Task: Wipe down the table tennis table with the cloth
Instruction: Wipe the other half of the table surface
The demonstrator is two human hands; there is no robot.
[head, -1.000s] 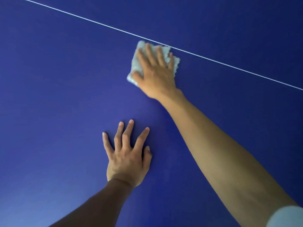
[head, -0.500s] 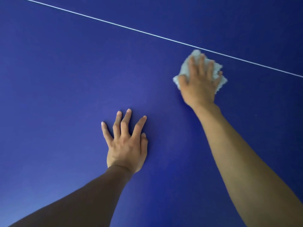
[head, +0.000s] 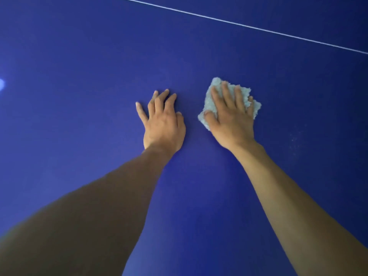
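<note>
Head view: my right hand [head: 231, 120], fingers straight and spread wide, presses the pale blue-green fluffy cloth [head: 209, 103] flat on the dark blue counter [head: 79, 76]. My left hand [head: 163, 124] rests just beside it, fingers loosely splayed, holding nothing. The cloth lies well short of the thin white line [head: 239, 24] crossing the upper right

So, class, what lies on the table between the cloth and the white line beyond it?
Nothing. In the head view, only a bare stretch of the blue table separates the cloth from the white line.
</note>
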